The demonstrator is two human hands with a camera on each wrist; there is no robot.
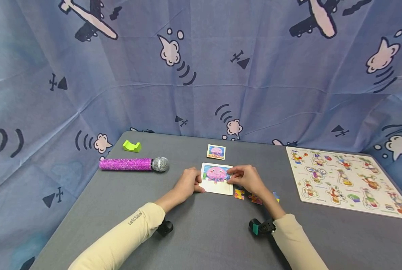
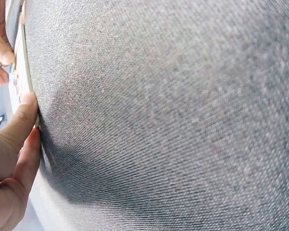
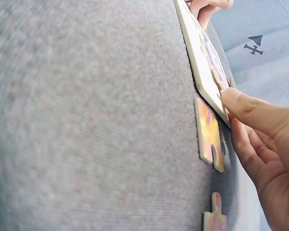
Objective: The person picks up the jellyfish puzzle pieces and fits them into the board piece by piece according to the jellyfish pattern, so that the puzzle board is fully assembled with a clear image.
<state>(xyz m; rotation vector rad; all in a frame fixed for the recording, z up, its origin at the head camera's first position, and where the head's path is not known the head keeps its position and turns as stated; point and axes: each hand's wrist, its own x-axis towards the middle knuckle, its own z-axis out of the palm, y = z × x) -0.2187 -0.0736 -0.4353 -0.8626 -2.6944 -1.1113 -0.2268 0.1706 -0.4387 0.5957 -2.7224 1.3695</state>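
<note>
A puzzle tray [image 1: 216, 188] with a pale frame lies mid-table. Its upper part shows a pink octopus picture [image 1: 216, 173]; the lower strip is bare. My left hand [image 1: 187, 182] holds the tray's left edge, thumb and fingertip against it in the left wrist view. At the right side, my right hand [image 1: 249, 180] pinches a puzzle piece at the picture's edge, mostly hidden by the fingers. Loose jigsaw pieces lie to the right: a yellow-orange one [image 1: 239, 194], a reddish one [image 1: 256, 199] partly under the right hand, and a blue-yellow one [image 1: 276, 195] behind the right wrist.
A small octopus picture card [image 1: 216, 152] lies beyond the tray. To the left are a glittery pink microphone [image 1: 126, 164] and a green curved block [image 1: 131, 146]. A large board of animal figures [image 1: 353, 207] lies at the right. A patterned blue curtain [image 1: 201, 101] hangs behind the table.
</note>
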